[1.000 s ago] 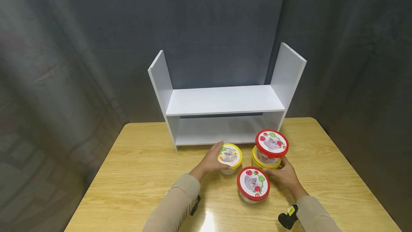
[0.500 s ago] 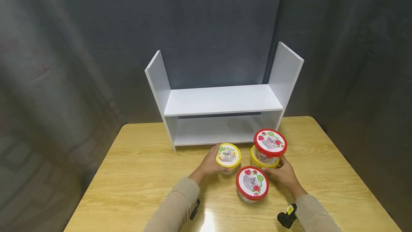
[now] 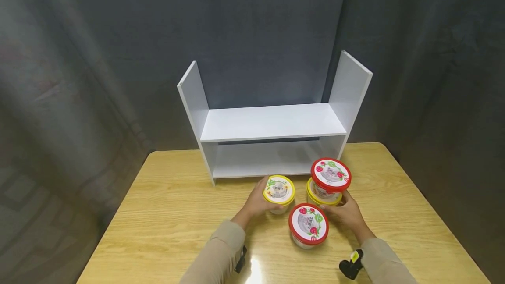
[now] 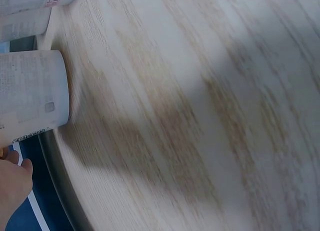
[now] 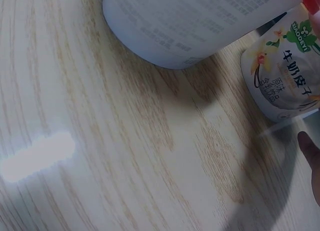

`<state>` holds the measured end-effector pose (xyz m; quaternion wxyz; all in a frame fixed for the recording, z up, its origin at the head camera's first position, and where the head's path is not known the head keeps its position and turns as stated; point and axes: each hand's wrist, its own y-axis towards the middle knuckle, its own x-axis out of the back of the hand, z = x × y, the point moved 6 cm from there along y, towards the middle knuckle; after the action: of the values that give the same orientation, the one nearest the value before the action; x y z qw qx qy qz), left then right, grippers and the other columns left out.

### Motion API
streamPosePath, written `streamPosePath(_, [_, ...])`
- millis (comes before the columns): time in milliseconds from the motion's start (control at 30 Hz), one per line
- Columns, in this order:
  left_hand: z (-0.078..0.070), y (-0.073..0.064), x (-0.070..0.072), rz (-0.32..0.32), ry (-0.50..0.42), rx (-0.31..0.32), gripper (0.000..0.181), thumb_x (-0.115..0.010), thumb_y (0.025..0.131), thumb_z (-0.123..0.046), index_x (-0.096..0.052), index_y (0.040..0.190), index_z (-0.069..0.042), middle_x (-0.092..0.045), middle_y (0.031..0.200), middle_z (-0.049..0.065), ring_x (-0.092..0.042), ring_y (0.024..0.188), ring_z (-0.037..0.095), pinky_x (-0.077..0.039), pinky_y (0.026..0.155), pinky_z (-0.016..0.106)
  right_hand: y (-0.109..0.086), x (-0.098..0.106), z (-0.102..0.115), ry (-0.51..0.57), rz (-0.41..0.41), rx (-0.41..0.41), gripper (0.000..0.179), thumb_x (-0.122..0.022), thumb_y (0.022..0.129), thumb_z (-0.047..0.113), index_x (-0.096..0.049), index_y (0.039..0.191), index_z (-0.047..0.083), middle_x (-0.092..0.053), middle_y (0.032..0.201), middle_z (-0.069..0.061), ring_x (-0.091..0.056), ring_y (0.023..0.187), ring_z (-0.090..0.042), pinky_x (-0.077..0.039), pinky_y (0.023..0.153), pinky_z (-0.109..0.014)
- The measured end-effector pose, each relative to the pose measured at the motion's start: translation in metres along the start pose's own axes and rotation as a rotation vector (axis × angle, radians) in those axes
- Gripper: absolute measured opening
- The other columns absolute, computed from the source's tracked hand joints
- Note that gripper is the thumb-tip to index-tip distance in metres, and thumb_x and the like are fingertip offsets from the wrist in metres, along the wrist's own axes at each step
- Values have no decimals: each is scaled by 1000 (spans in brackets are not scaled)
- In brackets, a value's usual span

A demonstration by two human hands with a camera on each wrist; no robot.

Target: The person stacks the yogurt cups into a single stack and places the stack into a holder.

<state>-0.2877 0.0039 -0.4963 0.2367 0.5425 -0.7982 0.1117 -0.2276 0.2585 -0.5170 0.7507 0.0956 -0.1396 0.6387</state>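
Four lidded cups stand on the wooden table [image 3: 177,214]. My left hand [image 3: 258,200] grips the side of a yellow-lidded cup [image 3: 279,189]; the left wrist view shows that cup's wall [image 4: 30,93] above my left hand [image 4: 12,188]. My right hand [image 3: 347,214] curls around the lower, yellow-lidded cup [image 3: 320,199] of a two-cup stack, and a red-lidded cup [image 3: 330,174] sits on top. Another red-lidded cup [image 3: 308,225] stands free between my hands. In the right wrist view, a fingertip [image 5: 311,150] lies beside the vanilla-labelled cup [image 5: 282,76].
A white two-level shelf [image 3: 272,122] stands at the back of the table, just behind the cups, with both levels bare. Dark curtains hang behind it and at both sides. Bare tabletop stretches to the left and right of the cups.
Both hands stay on their cups, with no clear movement of any cup. The head view has shifted slightly.
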Motion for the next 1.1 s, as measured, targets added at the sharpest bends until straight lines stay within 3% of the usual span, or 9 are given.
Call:
streamPosePath(400, [-7,-3,2,-15,-11,4,102,-81,53,-22,-23,136,-4,-28,136,12,-28,121,29,-23,97,47,1,-2,1,-3,1,-6,79,-74,67,20,-28,129,3,-38,123,-24,-37,111,-35,-33,90,-46])
streamPosePath(633, [-13,-2,4,-12,-17,10,105,-82,53,-24,-21,137,-8,-27,137,9,-27,122,27,-22,97,48,-2,-2,2,-14,-12,-9,80,-74,67,21,-28,129,3,-39,123,-23,-38,110,-34,-35,89,-45])
streamPosePath(1100, [-42,1,15,-36,-88,-92,104,-82,53,-21,-22,137,-7,-26,138,8,-25,124,24,-21,98,46,1,-1,-3,3,3,6,83,-74,66,24,-26,131,5,-36,126,-23,-34,113,-35,-32,91,-47])
